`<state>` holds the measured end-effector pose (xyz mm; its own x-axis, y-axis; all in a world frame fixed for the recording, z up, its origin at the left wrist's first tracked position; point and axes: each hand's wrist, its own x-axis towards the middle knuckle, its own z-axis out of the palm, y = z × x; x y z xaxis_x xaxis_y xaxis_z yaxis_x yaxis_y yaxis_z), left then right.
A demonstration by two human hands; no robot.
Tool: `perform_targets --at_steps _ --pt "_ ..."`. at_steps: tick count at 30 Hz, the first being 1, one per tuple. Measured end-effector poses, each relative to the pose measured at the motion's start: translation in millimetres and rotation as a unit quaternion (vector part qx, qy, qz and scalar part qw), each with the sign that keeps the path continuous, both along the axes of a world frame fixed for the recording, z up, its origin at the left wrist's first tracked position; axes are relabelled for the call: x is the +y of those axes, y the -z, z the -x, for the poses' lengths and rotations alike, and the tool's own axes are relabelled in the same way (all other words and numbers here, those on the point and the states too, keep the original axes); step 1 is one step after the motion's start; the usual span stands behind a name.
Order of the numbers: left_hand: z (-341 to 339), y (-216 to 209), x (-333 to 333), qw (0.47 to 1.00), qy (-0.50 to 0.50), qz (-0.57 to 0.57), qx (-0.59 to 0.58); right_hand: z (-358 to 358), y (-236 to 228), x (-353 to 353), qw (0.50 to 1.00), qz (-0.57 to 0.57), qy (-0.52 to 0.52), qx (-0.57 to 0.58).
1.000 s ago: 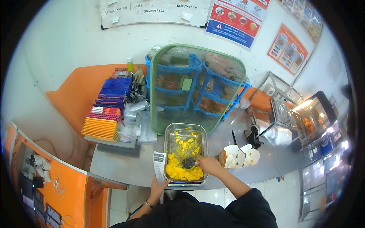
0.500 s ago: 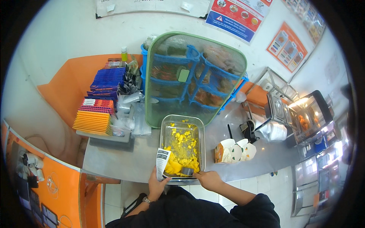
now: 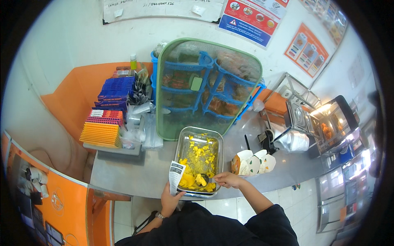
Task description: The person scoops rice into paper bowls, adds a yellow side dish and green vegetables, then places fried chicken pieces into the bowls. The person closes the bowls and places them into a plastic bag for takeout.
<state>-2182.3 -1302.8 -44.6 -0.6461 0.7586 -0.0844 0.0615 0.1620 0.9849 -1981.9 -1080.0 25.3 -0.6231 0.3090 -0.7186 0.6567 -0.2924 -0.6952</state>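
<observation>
A clear-sided rectangular tray [image 3: 222,153] with a wire-mesh base stands at the counter's near edge. Loose yellow pieces resembling scrambled egg [image 3: 188,180] lie in it, heaped thickest at the near end. My right hand [image 3: 229,180] is closed on the handle of a small metal scoop [image 3: 207,177]; its bowl sits low in the tray with some egg in it. At the near left corner of the tray, my left hand [image 3: 170,200] pinches a printed paper slip [image 3: 176,175] that stands up over the rim.
Open paper food boxes [image 3: 247,162] holding something white stand right of the tray. Behind it leans a green mesh cover [image 3: 164,123] before blue baskets [image 3: 188,88]. Sachet stacks [image 3: 100,133] fill the left; a lit display case [image 3: 334,119] is far right.
My right hand has moved right and slightly up. The scoop has turned so its bowl now shows egg inside. My left hand keeps hold of the slip.
</observation>
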Motion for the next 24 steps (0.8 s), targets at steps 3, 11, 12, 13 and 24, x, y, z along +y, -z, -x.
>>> perform_targets --at_steps 3,11,12,13,24 --pt "-1 2 0 0.999 -0.008 -0.010 0.033 -6 -8 4 0.998 0.030 0.033 0.032" --pt "-3 4 0 0.999 -0.006 -0.010 0.043 14 8 -31 0.803 -0.576 -0.130 0.079" --pt "-3 4 1 0.999 -0.010 -0.009 0.050 18 7 -41 0.786 -0.594 -0.168 0.042" --pt "-4 3 1 0.997 -0.016 -0.030 0.068 21 4 -49 0.767 -0.607 -0.207 0.014" --pt "-5 3 4 0.998 -0.033 -0.001 0.048 7 7 -49 0.795 -0.567 -0.206 0.063"
